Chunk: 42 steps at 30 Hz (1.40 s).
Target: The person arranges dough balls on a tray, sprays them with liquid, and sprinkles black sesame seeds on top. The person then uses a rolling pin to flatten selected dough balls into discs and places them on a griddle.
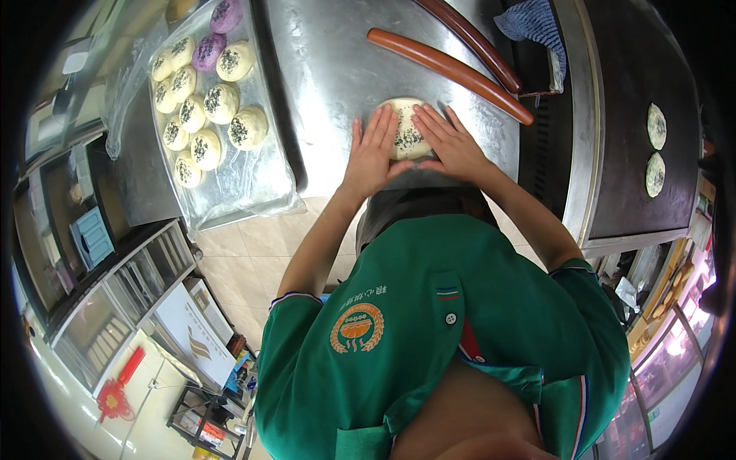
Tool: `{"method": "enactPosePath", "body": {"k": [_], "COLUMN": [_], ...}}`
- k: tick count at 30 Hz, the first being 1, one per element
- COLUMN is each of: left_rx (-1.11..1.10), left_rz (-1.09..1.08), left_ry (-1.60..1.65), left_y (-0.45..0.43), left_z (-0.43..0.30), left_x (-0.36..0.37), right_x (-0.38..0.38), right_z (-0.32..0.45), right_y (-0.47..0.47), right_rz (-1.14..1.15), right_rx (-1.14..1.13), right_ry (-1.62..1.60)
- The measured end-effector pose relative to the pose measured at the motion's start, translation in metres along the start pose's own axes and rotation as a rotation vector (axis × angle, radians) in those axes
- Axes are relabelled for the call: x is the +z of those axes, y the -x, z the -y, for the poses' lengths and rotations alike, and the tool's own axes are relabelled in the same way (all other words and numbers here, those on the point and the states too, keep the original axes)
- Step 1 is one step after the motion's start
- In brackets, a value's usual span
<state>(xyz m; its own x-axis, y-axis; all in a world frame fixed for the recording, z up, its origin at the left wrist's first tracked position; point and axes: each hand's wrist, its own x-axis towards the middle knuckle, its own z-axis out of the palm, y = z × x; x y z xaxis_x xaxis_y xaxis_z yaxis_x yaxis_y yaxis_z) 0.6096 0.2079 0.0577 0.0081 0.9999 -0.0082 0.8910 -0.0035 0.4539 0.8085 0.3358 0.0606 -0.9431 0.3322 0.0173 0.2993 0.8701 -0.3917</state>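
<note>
A pale, flattened round of dough (409, 129) sprinkled with black sesame seeds lies on the stainless steel worktop (322, 75) before me. My left hand (372, 146) rests palm down over its left edge, fingers pointing away from me. From the other side my right hand (454, 141) lies flat across the dough's right edge. The two thumbs nearly meet at the near edge. Neither hand grasps anything, and the palms hide both sides of the round. Beyond the hands, a reddish-brown wooden rolling pin (448, 72) lies at a slant, with a darker rolling pin (477, 43) behind it.
On the left, a plastic-lined tray (247, 184) holds several seeded dough balls (221, 103), among them purple ones (209, 52). To the right, two seeded flat dough rounds (656, 149) sit on a dark griddle (627, 69). A blue-grey cloth (532, 26) hangs beside the griddle's edge.
</note>
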Motion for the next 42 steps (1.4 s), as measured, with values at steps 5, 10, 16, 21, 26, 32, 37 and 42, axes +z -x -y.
{"method": "enactPosePath", "body": {"k": [5,10,16,21,26,32,37,42], "left_rx": [0.094,0.109,-0.125,-0.592,-0.7,-1.051,-0.438,-0.455], "left_rz": [0.127,0.045,-0.295,-0.212,-0.189,-0.375,-0.635,-0.106], "left_ry": [-0.009,0.019,0.346,0.41,0.679,2.012,1.293,1.706], "left_y": [0.026,0.034,0.027,-0.004,-0.025,-0.054,-0.087,-0.134], "left_z": [-0.015,-0.018,-0.005,0.012,-0.002,-0.051,-0.085,-0.101], "left_x": [0.007,0.006,-0.005,0.002,0.016,-0.022,-0.069,-0.087], "right_x": [-0.008,-0.01,0.0,0.001,0.01,0.014,-0.055,-0.122], "right_z": [0.008,0.019,0.016,0.011,0.027,0.035,0.007,-0.009], "right_y": [0.021,0.01,-0.01,0.008,0.011,-0.025,-0.004,0.019], "right_rz": [0.172,-0.073,0.018,-0.106,-0.161,-0.441,-0.672,-0.612], "right_rx": [-0.096,0.068,0.688,0.646,0.485,0.357,0.435,0.457], "right_ry": [-0.023,-0.678,-2.107,-2.046,-1.105,-0.601,-1.935,-2.296]}}
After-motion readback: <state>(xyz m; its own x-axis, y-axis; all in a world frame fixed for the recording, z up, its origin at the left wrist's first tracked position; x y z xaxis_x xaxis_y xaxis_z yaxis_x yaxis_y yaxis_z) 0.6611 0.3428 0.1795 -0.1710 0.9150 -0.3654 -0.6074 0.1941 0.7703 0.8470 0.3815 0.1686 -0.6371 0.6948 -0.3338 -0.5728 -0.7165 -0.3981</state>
